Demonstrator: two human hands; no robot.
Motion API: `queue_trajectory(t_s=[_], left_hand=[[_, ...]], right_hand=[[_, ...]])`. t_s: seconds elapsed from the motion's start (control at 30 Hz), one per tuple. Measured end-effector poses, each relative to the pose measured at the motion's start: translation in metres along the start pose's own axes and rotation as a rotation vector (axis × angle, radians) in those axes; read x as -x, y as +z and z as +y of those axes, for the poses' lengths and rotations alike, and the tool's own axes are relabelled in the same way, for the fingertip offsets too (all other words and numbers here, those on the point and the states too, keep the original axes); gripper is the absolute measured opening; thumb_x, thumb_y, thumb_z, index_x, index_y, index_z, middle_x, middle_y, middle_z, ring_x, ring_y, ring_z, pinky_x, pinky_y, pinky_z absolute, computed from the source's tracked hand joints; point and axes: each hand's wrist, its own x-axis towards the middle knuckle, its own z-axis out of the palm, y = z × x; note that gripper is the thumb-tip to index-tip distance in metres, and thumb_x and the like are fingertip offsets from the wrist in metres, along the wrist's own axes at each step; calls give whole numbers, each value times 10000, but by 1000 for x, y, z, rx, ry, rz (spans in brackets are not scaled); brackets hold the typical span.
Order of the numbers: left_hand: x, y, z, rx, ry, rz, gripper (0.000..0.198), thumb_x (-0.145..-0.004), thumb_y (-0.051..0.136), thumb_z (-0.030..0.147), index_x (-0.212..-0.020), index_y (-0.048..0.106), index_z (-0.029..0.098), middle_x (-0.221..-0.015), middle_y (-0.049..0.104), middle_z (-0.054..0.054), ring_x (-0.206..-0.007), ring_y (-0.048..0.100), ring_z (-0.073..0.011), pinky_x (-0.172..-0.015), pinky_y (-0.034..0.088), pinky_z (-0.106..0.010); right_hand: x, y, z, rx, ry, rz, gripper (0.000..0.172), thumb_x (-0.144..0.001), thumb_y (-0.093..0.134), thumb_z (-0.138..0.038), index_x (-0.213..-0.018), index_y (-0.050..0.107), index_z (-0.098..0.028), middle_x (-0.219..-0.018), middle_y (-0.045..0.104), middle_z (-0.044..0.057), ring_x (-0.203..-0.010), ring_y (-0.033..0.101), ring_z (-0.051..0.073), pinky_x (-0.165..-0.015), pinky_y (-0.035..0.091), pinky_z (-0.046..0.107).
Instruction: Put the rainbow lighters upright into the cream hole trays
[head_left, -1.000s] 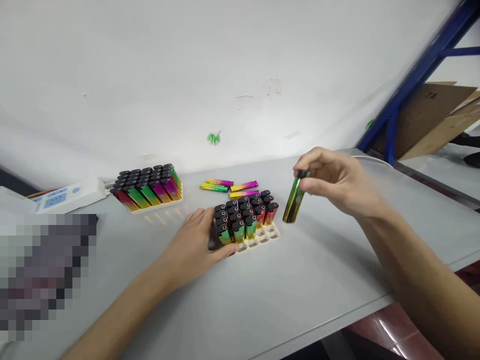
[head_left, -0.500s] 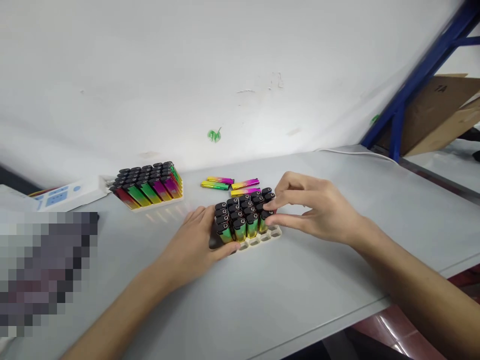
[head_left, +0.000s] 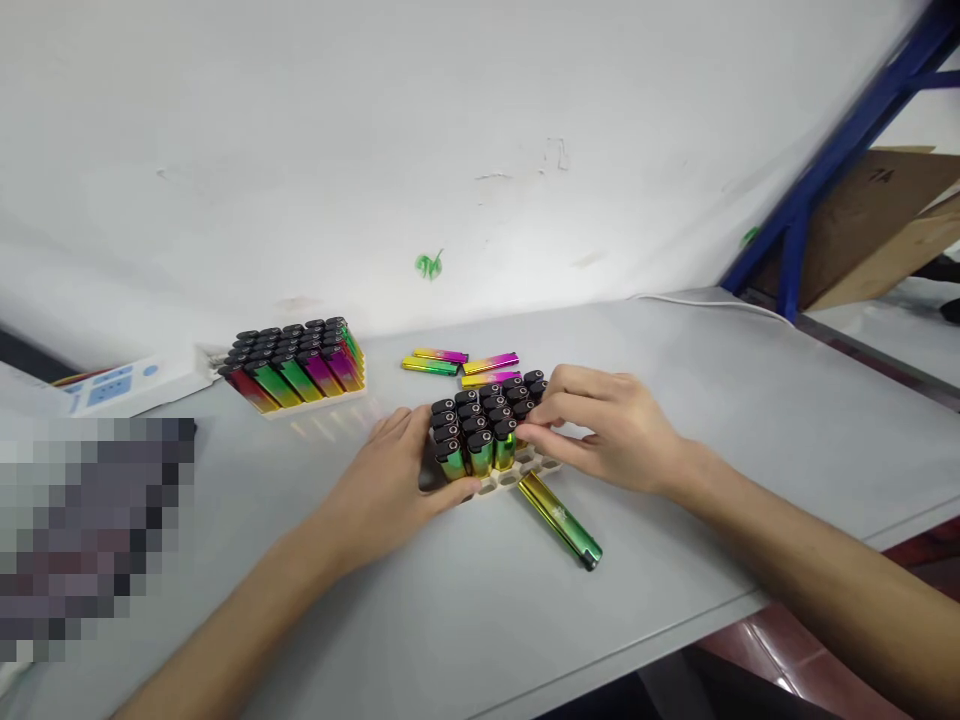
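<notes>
Left hand (head_left: 390, 480) lies flat on the worktop (head_left: 675, 380), fingers spread, thumb and fingertips pressed against the near-left side of the small tray (head_left: 525, 468) so that it cannot slide. It grips nothing; it only braces. Right hand (head_left: 607, 430) comes in from the right with fingers curled over the black caps of the upright lighters (head_left: 480, 425) at the tray's right end. Whether it pinches one of them I cannot tell, since the fingertips hide the contact.

One loose lighter (head_left: 561, 520) lies flat on the worktop just in front of the tray, gold-green body, dark cap end pointing toward the near edge. Empty sockets show along the tray's near row (pale grid visible beneath the right hand).

Judgement on seating lighters well: hold the brace firm, bring each lighter down upright and square over its socket, and press on the cap without knocking the neighbours sideways.

Elsewhere: a full tray (head_left: 296, 370) stands to the left, and three spare lighters (head_left: 457, 362) lie behind the small tray.
</notes>
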Motion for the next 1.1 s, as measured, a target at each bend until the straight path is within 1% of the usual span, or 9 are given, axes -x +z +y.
queue_trajectory(t_s=[0.1,0.2,0.3,0.37,0.47,0.63,0.73,0.9,1.1], left_hand=[[0,0,0,-5,-10,-7,490,-794,709,616,-1105,569,265,-1065,660,-69,-1092,593,-347,-892,499,-501],[0,-1,3,-16,-6,-10,499,-796,712,603,-1113,563,248,-1078,647,-77,-1101,581,-347,-931,483,-507],[-1,-1,5,-28,4,-7,515,-806,703,605,-1141,555,242,-1085,639,-79,-1103,576,-346,-943,473,-506],[-1,-1,5,-38,5,-17,512,-816,690,620,-1133,549,243,-1070,637,-78,-1088,575,-345,-928,476,-507],[-1,0,3,-48,4,-25,527,-826,676,636,-1142,541,235,-1069,628,-83,-1076,573,-343,-918,480,-511],[0,0,3,-40,9,-26,522,-831,678,616,-1149,533,227,-1092,623,-90,-1100,569,-343,-931,478,-509],[0,-1,5,-31,-10,-31,517,-822,684,610,-1131,535,223,-1073,623,-90,-1079,580,-344,-913,484,-503],[0,0,4,-25,-17,-15,497,-800,710,593,-1099,551,228,-1052,629,-86,-1073,594,-350,-896,489,-479],[1,2,0,0,36,-8,561,-826,692,596,-1240,533,253,-1138,637,-79,-1144,576,-348,-943,480,-483]], right_hand=[[5,-14,-7,-97,28,-115,304,-988,604,-354,-718,648,-221,-621,593,-14,-526,486,104,-501,356,268],[18,-29,-21,-219,94,-409,254,-880,747,-465,-824,661,-232,-723,649,-18,-584,557,111,-524,400,254],[35,-33,-37,-82,168,-610,384,-739,862,-487,-931,651,-229,-894,703,21,-727,640,184,-596,480,301],[43,-32,-44,15,197,-645,282,-811,807,-364,-987,639,-220,-925,706,39,-770,665,214,-634,520,333],[49,-30,-47,42,222,-572,99,-913,638,-195,-1009,641,-214,-927,693,47,-761,683,198,-661,554,334],[43,-34,-33,22,197,-231,151,-952,608,-176,-1097,643,-204,-972,684,57,-767,686,156,-685,564,286],[35,-36,-27,47,138,-129,164,-971,637,-205,-1135,637,-197,-921,679,51,-742,670,143,-671,557,267],[24,-32,-20,109,133,-136,168,-972,664,-253,-1128,639,-195,-912,707,46,-764,689,157,-668,563,275],[10,-28,-19,176,107,-250,142,-990,629,-238,-1114,688,-203,-1005,749,56,-828,720,182,-699,575,300]])
